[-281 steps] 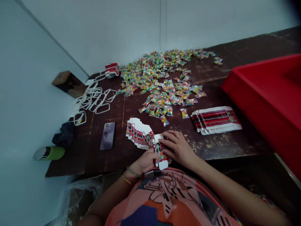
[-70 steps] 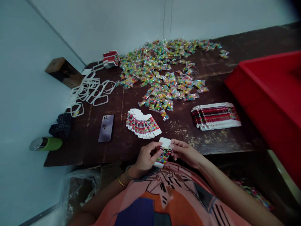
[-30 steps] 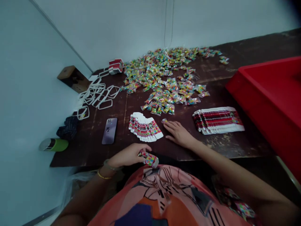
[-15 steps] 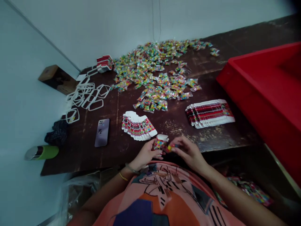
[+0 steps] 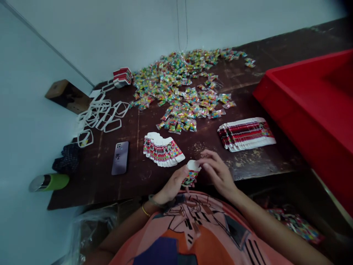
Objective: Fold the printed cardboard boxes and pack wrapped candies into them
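My left hand [image 5: 174,184] holds a small colorful box [image 5: 191,177] upright near the table's front edge, its white top flap raised. The fingertips of my right hand [image 5: 216,170] are at the flap and upper rim of that box; no candy packet shows in them. Just beyond the hands lies a fanned stack of flat printed cartons [image 5: 162,149]. A second stack of flat cartons [image 5: 246,134] lies to the right. Farther back spreads a large heap of clear candy packets [image 5: 179,88].
A big red bin [image 5: 309,99] stands at the right. On the left are a phone [image 5: 120,158], white loops [image 5: 102,112], a green bottle [image 5: 56,182], a dark cloth [image 5: 66,158] and a brown box [image 5: 68,95]. Red-and-white cartons [image 5: 122,77] sit by the wall.
The candy packet that was in my right fingers is no longer visible. My right hand has moved up to the box's flap, and the box has shifted slightly right in my left hand.
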